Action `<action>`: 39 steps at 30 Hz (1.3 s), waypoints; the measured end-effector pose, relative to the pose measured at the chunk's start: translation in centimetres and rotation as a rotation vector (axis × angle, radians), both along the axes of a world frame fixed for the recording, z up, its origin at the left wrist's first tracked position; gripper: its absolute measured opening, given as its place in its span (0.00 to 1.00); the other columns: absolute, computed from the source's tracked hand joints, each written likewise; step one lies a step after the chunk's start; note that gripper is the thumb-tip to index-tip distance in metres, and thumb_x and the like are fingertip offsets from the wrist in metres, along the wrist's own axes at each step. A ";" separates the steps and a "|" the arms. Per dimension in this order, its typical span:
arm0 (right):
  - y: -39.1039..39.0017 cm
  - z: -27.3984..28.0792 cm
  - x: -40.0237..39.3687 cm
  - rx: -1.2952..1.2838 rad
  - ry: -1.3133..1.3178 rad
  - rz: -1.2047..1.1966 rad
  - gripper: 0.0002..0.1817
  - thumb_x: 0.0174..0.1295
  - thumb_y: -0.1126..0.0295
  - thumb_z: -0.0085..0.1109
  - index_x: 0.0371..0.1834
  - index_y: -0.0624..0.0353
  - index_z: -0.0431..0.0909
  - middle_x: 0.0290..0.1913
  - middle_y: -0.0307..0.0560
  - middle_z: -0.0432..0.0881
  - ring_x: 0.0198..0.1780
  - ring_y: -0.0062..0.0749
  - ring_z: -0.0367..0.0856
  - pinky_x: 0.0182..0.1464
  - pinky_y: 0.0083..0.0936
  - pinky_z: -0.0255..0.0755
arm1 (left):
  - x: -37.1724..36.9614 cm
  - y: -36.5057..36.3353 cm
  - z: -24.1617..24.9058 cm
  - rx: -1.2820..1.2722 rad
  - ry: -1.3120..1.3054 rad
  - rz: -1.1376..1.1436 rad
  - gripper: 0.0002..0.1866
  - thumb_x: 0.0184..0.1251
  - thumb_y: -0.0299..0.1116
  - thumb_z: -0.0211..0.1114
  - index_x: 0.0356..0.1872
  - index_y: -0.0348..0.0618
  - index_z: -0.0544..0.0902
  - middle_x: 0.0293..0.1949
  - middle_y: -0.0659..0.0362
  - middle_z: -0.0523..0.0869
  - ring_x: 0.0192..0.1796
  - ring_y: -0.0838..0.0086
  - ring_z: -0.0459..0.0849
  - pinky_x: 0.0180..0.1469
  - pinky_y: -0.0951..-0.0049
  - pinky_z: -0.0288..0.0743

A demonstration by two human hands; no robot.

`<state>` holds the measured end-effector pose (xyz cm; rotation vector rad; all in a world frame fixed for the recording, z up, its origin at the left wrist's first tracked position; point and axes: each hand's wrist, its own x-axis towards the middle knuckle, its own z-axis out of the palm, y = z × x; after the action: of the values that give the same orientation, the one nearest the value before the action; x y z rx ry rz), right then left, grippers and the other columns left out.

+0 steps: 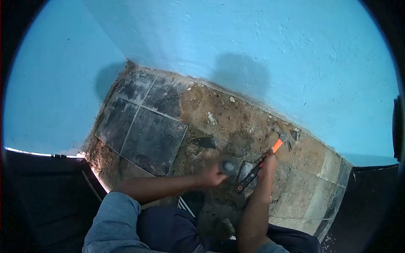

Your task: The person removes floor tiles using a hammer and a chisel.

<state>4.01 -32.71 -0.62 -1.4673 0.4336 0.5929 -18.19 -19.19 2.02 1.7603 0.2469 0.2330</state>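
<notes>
My left hand (212, 174) is closed around a tool with a round grey disc-like top (229, 167); the rest of that tool is hidden, and the hand is slightly blurred. In my right hand (268, 165) is a claw hammer (277, 146) with a black and orange handle, its metal head pointing up toward the wall. Below both hands lies broken, dirt-covered floor (236, 126). A small grey piece (245, 169) is between the hands, and a dark tile fragment (205, 141) lies just beyond my left hand.
Dark square tiles (154, 137) cover the floor at the left. Lighter tiles (300, 192) lie at the right. Blue walls (190, 38) meet in a corner at the upper left. Dark surfaces (42, 198) border both sides. My knees show at the bottom.
</notes>
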 end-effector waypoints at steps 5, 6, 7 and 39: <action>0.8 1.1 -0.2 -0.021 0.006 0.042 0.15 0.78 0.56 0.51 0.33 0.52 0.69 0.20 0.36 0.68 0.18 0.26 0.66 0.22 0.27 0.62 | -3.4 5.5 -0.5 0.145 0.090 0.497 0.15 0.70 0.31 0.64 0.54 0.38 0.80 0.43 0.49 0.88 0.48 0.57 0.87 0.51 0.60 0.78; 1.1 1.8 -0.6 -0.031 0.015 0.060 0.15 0.78 0.56 0.51 0.33 0.51 0.69 0.20 0.35 0.68 0.18 0.26 0.66 0.23 0.27 0.63 | -3.9 6.3 -0.6 0.092 0.178 0.584 0.14 0.70 0.31 0.63 0.54 0.38 0.80 0.43 0.49 0.88 0.48 0.57 0.87 0.50 0.60 0.78; 1.2 1.9 -1.0 -0.031 0.013 0.067 0.15 0.78 0.56 0.51 0.33 0.51 0.69 0.20 0.36 0.68 0.18 0.26 0.66 0.22 0.27 0.63 | -4.1 6.9 -0.7 0.075 0.217 0.670 0.15 0.71 0.31 0.63 0.55 0.38 0.79 0.43 0.49 0.87 0.48 0.58 0.87 0.50 0.60 0.78; 4.3 8.5 -0.3 0.046 -0.067 0.157 0.16 0.77 0.56 0.52 0.35 0.53 0.69 0.21 0.36 0.67 0.17 0.26 0.66 0.20 0.27 0.62 | -0.5 -7.1 -1.2 -0.246 0.199 0.180 0.15 0.75 0.39 0.65 0.56 0.44 0.83 0.51 0.53 0.88 0.50 0.68 0.87 0.57 0.65 0.76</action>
<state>3.72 -28.36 7.91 -1.4816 0.2520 0.6715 -18.74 -26.32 0.82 1.5184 0.5566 0.1489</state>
